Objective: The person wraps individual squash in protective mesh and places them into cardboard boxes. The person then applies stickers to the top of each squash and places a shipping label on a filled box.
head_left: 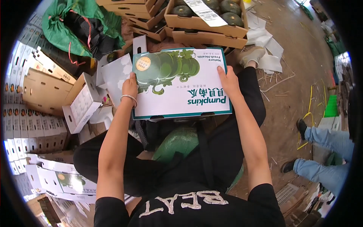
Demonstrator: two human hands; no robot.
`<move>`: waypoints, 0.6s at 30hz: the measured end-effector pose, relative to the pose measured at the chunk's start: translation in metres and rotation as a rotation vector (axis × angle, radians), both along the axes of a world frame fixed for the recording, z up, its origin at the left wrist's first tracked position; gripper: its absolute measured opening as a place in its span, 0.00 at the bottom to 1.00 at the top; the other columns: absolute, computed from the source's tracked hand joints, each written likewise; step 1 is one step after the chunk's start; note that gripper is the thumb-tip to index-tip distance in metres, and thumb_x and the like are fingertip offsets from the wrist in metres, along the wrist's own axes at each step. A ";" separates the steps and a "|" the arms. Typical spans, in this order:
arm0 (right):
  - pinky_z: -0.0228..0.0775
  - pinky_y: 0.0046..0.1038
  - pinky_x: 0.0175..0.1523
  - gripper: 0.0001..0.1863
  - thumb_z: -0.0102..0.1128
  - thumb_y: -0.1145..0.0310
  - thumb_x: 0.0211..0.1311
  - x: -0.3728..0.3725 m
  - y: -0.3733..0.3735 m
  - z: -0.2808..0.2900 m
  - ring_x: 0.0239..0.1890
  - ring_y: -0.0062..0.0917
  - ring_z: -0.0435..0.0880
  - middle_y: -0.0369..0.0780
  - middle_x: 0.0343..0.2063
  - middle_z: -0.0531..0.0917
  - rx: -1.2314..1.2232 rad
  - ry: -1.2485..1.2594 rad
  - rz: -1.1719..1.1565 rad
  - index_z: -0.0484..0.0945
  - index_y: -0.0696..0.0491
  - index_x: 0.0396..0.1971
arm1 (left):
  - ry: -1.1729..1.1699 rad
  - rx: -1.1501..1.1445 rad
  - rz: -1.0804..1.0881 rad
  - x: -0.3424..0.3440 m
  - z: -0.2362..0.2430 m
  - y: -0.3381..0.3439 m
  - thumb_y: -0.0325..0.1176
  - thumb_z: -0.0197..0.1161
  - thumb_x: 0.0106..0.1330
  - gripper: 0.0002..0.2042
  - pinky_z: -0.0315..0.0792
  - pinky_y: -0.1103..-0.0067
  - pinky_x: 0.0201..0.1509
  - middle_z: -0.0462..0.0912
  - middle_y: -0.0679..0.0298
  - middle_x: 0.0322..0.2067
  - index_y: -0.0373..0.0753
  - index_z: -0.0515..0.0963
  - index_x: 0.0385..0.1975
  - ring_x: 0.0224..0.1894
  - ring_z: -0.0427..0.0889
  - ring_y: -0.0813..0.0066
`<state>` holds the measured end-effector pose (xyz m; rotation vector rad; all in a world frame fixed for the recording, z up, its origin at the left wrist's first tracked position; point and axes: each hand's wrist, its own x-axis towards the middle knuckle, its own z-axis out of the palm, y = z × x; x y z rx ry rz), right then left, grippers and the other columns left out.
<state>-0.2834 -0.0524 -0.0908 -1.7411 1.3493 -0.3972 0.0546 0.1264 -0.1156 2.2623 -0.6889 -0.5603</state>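
Note:
A white cardboard carton [166, 104] with a teal border and printed green pumpkins lies level above my lap. By its left edge my left hand [129, 86] holds it, the thumb on the top face and a bracelet at the wrist. My right hand [229, 81] grips the right edge, its thumb also on top. Most of the fingers of both hands are hidden beneath the carton. Small cut-outs show along its near edge. Whether it is a full box or only a lid, I cannot tell.
Beyond the carton stand brown cardboard trays [204, 24] of dark green pumpkins. A green woven sack [56, 28] lies far left, above an open white box [84, 104]. Stacked white cartons [34, 130] line the left side. Another person's legs [325, 138] show at right.

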 end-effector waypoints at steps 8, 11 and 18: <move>0.47 0.45 0.62 0.34 0.53 0.52 0.57 0.061 0.026 0.101 0.62 0.40 0.55 0.48 0.58 0.61 -1.128 -0.036 0.277 0.58 0.58 0.58 | -0.087 0.062 0.053 0.002 0.002 0.000 0.57 0.37 0.66 0.34 0.67 0.64 0.41 0.78 0.44 0.26 0.26 0.77 0.28 0.33 0.76 0.47; 0.41 0.49 0.64 0.37 0.47 0.47 0.58 0.052 0.030 -0.006 0.66 0.39 0.50 0.46 0.62 0.56 -0.939 0.359 0.546 0.55 0.57 0.60 | -0.027 0.148 -0.025 -0.015 0.002 -0.019 0.57 0.36 0.66 0.35 0.67 0.64 0.42 0.78 0.43 0.27 0.25 0.77 0.30 0.34 0.76 0.46; 0.42 0.52 0.62 0.37 0.48 0.46 0.58 0.061 0.053 0.009 0.66 0.41 0.50 0.47 0.63 0.55 -0.873 0.246 0.404 0.58 0.55 0.60 | -0.120 0.068 -0.006 -0.006 -0.002 -0.002 0.61 0.35 0.64 0.38 0.67 0.65 0.43 0.78 0.42 0.26 0.24 0.77 0.27 0.35 0.77 0.48</move>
